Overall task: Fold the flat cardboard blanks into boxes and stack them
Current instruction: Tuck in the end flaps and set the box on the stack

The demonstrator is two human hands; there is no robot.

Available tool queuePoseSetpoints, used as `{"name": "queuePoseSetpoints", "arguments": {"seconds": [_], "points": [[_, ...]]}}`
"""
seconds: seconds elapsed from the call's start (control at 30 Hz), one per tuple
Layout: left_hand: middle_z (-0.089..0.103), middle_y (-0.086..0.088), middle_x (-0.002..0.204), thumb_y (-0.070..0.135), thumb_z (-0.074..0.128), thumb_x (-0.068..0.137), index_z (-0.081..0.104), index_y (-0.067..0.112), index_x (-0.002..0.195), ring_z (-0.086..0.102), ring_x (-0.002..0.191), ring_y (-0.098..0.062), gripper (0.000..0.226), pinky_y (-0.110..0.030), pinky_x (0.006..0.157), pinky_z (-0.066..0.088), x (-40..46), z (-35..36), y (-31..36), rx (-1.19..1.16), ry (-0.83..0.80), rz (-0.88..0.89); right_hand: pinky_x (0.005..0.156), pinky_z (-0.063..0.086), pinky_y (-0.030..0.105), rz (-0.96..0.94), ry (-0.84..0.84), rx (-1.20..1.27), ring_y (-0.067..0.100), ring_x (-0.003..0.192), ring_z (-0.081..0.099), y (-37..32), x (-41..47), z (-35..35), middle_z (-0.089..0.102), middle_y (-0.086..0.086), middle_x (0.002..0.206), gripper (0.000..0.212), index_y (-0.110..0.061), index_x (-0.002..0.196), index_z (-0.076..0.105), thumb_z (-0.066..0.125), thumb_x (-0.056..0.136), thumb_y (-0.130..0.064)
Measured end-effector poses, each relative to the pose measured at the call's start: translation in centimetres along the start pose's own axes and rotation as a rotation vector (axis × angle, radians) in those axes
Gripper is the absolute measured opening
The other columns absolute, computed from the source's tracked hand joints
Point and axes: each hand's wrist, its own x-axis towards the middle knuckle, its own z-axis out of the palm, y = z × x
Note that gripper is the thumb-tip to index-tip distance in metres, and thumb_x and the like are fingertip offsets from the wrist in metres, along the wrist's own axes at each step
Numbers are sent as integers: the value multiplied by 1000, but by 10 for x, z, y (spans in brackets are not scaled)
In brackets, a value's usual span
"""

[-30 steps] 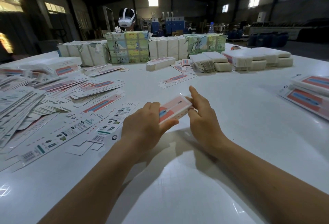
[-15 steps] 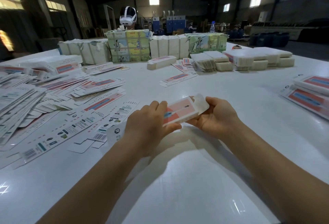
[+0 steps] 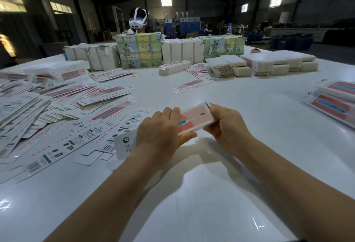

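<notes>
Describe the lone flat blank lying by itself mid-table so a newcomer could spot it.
Start at the white table, beyond the two hands. The lone flat blank lies short of the wrapped bundles. Pink-and-blue face up, it touches no pile, unlike the scattered blanks at left.

We are reaching both bare forearms forward from the lower edge of the view, converging toward the middle. Our left hand point(image 3: 163, 134) is showing its back to us — fingers curled over the near end of the box point(image 3: 194, 119), thumb tucked beneath. Our right hand point(image 3: 224, 126) is cupping the far end from the right, fingers wrapping round it, wrist bending slightly inward.
</notes>
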Motion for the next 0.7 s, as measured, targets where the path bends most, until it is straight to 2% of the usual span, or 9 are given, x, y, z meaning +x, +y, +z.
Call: {"name": "queuePoseSetpoints", "arguments": {"seconds": [0.2,0.33,0.4,0.5,0.57,0.63,0.7], "points": [[64,-7,97,65,34,79,57,10,118,60,78,-27,72,-37,62,49,-1,-8,-2,67,9,38,64,58,27,44,-4,-131,21,75,73,-4,-2,-6,75,9,78,36,-18,66,78,55,90,-4],[65,-9,85,60,58,76,63,5,108,60,68,-29,63,-34,56,48,-1,-8,3,115,11,57,72,59,33,34,113,-193,21,79,71,-4,-1,-5,75,7,78,23,-18,77,75,62,84,-1],[65,-10,84,58,64,74,63,4,107,60,66,-30,63,-34,55,48,-1,-8,5,124,15,61,72,59,34,12,155,-211,20,76,69,-5,-1,-6,74,5,76,27,-20,66,76,64,80,0],[64,-9,84,60,61,75,63,5,107,60,68,-29,64,-34,57,47,-1,-9,5,157,6,74,68,56,32,28,211,-248,17,71,63,-8,0,-9,73,7,77,22,-17,64,76,67,75,0],[64,-8,85,62,59,75,62,6,107,60,69,-27,64,-34,58,47,-1,-10,5,187,-3,79,68,52,31,62,237,-258,15,70,60,-10,1,-11,72,3,69,14,-13,72,76,70,75,-1],[64,-7,87,63,57,76,62,7,108,60,71,-27,65,-34,60,48,-1,-10,6,195,-21,89,62,47,27,73,247,-260,16,67,59,-10,2,-13,70,1,64,15,-14,68,73,72,75,0],[64,-7,89,64,55,78,60,8,110,60,73,-27,64,-34,61,47,-2,-10,7,176,-28,85,59,44,26,50,255,-270,18,67,59,-9,2,-14,72,6,72,17,-14,67,72,72,76,0]]}}
